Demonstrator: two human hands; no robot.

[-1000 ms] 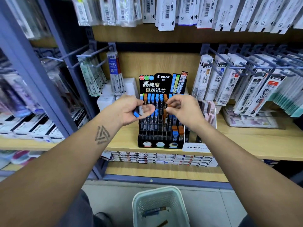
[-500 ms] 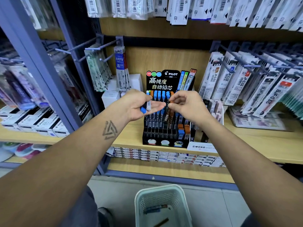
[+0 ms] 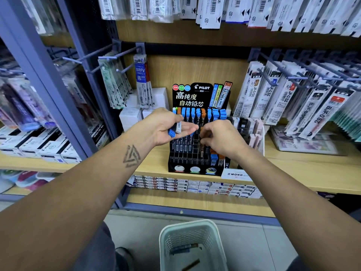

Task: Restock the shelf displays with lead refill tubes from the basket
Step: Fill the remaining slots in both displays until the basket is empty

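A wooden shelf (image 3: 293, 173) carried the black Pilot display rack (image 3: 197, 151), its slots part-filled with blue- and orange-capped lead refill tubes (image 3: 192, 114). On the floor below stood a pale basket (image 3: 168, 231) with a few tubes (image 3: 181, 249) left inside. The left hand (image 3: 168, 127) held two tubes (image 3: 174, 130) in a curled grip — the right hand (image 3: 220, 138) reached into the rack, fingers bent; its grip could not be made out.

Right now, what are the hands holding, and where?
Left hand holds blue-capped lead refill tubes near their capped ends. Right hand seems to pinch something; unclear what.
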